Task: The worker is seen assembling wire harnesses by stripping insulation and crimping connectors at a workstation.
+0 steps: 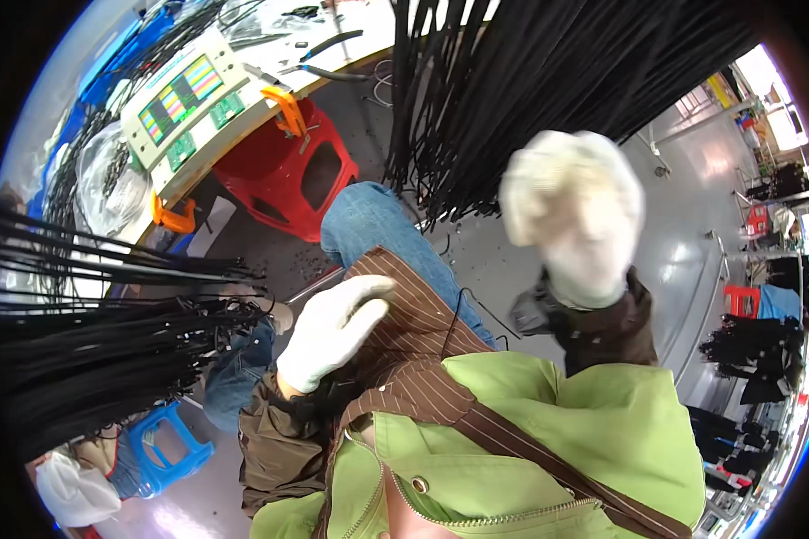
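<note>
My left hand [337,328], in a white glove, hovers over the brown striped apron [404,314] on my lap. Its fingers are stretched out with the thumb a little apart, and nothing shows in it. My right hand [580,216], also white-gloved, is raised at the right and smeared by motion. Its fingers look bent, but the blur hides whether they hold anything. Just beyond it hangs a thick bunch of black cables [548,81]; whether the glove touches them I cannot tell. Another large bundle of black cables [99,350] spreads out at my left.
A workbench at the upper left bears a tester with a coloured screen [180,99], pliers [333,58] and orange clamps [285,110]. Below it stands a red stool [283,175]. A blue stool [166,449] is at the lower left. Racks with black cables [751,350] line the far right.
</note>
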{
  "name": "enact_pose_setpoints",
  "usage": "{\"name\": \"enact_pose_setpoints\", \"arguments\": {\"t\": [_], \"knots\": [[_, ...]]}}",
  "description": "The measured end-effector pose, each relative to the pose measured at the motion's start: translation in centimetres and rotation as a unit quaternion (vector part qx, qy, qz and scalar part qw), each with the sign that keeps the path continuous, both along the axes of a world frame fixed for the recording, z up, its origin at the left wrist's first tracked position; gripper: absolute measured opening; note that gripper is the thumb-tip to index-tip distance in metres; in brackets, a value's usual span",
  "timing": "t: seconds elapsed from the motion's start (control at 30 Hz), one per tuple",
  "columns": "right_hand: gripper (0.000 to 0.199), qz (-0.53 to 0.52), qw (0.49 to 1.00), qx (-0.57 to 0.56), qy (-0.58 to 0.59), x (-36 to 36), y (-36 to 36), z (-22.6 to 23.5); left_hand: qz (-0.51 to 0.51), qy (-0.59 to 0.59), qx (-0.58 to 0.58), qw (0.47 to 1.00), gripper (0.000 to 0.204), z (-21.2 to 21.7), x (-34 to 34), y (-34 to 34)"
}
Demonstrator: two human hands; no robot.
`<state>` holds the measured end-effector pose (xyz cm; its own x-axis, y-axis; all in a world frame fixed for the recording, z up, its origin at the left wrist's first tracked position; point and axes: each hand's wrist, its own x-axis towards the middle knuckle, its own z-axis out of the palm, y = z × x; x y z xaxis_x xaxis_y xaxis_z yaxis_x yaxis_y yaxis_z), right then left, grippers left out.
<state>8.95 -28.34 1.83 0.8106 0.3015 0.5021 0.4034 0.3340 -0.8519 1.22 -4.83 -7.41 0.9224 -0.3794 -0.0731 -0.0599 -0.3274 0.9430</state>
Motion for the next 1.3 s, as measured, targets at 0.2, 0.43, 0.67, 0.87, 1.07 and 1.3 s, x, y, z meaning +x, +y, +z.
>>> {"name": "enact_pose_setpoints", "arguments": {"t": [0.2,0.43,0.67,0.87,1.07,1.3], "knots": [[0.025,0.19,0.964,0.116,0.147,1.3,11.4,-0.1,0.001,-0.029,-0.149,0.988,0.056,1.7,-1.0,-1.3],[0.021,-0.042,0.997,0.011,0.061,3.6,16.9,-4.1,0.165,-0.047,-0.103,0.98,0.065,1.3,-2.4,-1.1],[0.009,-0.15,0.954,-0.146,-0.217,6.7,20.2,-9.0,0.224,0.101,-0.15,0.958,0.051,0.9,-1.3,-0.6],[0.01,-0.105,0.854,-0.321,-0.396,7.2,21.5,-10.6,0.182,0.168,-0.31,0.918,0.044,0.3,-0.9,-0.3],[0.012,0.1,0.918,-0.309,-0.228,2.9,21.5,-11.0,0.032,0.033,-0.003,0.999,0.04,1.1,-1.6,2.8],[0.017,0.381,0.844,-0.242,0.291,-3.2,15.3,-14.2,0.095,-0.156,0.239,0.954,0.035,12.1,-3.6,8.3]]}}
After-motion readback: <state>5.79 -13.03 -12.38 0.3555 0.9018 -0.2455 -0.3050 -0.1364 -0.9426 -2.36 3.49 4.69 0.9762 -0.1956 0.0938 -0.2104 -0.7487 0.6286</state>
